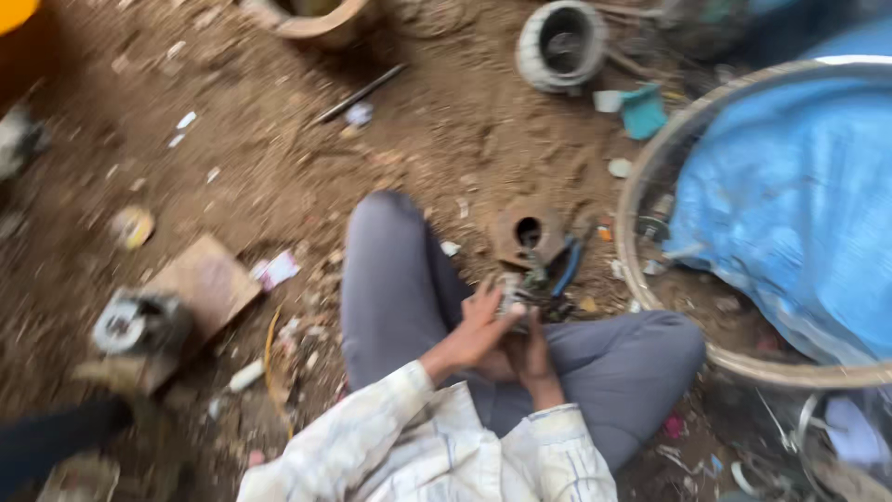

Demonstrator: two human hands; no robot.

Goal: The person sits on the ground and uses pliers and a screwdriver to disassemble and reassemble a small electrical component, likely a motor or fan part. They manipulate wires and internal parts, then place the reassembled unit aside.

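Left hand (478,327) lies half spread over a small greyish metal part (513,299), fingers curled round its near side, while the right hand (531,351) sits just below and touching it, fingers pressed together under the same piece. The picture is blurred, so whether the right fingers actually pinch the part or only brace it cannot be told. The part is held low between the person's bent knees, just above the dirt floor (279,186).

To do this well, the left hand probably ought to keep the piece steady against the lap rather than in the air, and the right hand should work close, with short motions, since small bits dropped into loose soil would be hard to find.

Just beyond the part stands a rusty round casting with a dark hole (528,232), and beside it a blue-handled tool (567,265) lies within easy reach. Farther right, a large metal rim (641,279) encircles a blue sheet (790,204). To the left, a flat wooden block (206,284) and a small grey mechanism (130,323) rest well apart.
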